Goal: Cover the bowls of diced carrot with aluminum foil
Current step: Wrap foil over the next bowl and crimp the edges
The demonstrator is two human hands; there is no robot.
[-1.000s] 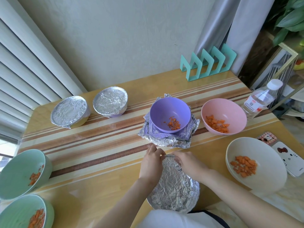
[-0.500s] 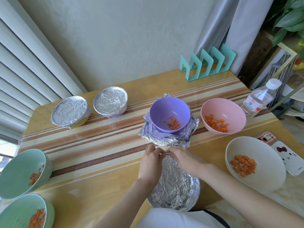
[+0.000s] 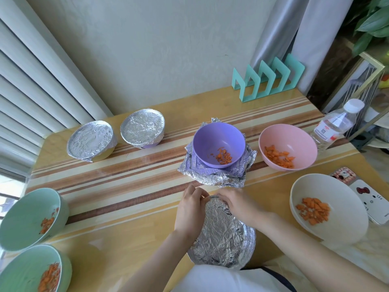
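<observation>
A foil-covered bowl point(image 3: 223, 237) sits at the table's near edge, in front of me. My left hand point(image 3: 189, 209) and my right hand point(image 3: 240, 205) both grip the foil at the bowl's far rim, fingers curled over the edge. Beyond them a purple bowl point(image 3: 219, 142) with diced carrot stands on a crumpled foil sheet point(image 3: 210, 175). Open bowls of carrot: a pink bowl point(image 3: 288, 144), a white bowl point(image 3: 328, 207) and two green bowls point(image 3: 31, 218) point(image 3: 37, 270). Two foil-covered bowls point(image 3: 90, 142) point(image 3: 143, 129) stand at the back left.
A teal rack point(image 3: 269, 79) stands at the back by the wall. A water bottle point(image 3: 334, 125) is at the right edge. Two phones point(image 3: 370, 199) lie beside the white bowl. The wooden table point(image 3: 126, 186) has bare striped surface in its middle left.
Both hands have stayed at the far rim of the near bowl, with only small shifts of the fingers along the foil edge.
</observation>
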